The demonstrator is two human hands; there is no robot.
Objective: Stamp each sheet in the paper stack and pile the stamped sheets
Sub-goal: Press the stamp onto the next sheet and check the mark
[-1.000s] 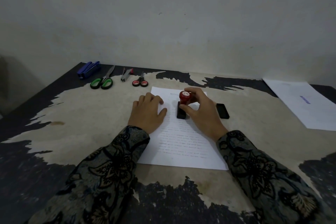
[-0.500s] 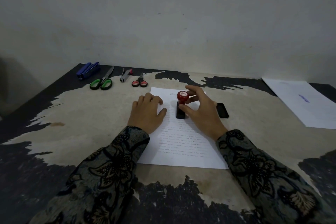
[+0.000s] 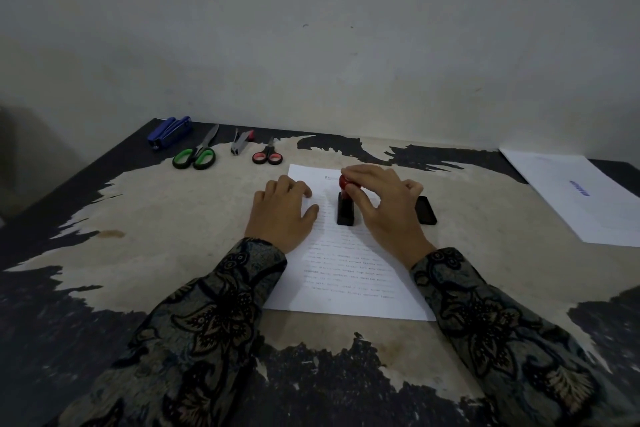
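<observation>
With the left hand (image 3: 282, 211) spread flat pinning the printed sheet (image 3: 346, 267), the right hand (image 3: 384, 208), pinching the red-knobbed stamp (image 3: 346, 208), should press straight down, then lift cleanly to avoid smudging.

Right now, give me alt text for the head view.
The right hand presses a red-knobbed stamp onto the printed sheet while the left hand holds it flat. An ink pad lies right of it; a stamped sheet lies far right.
</observation>
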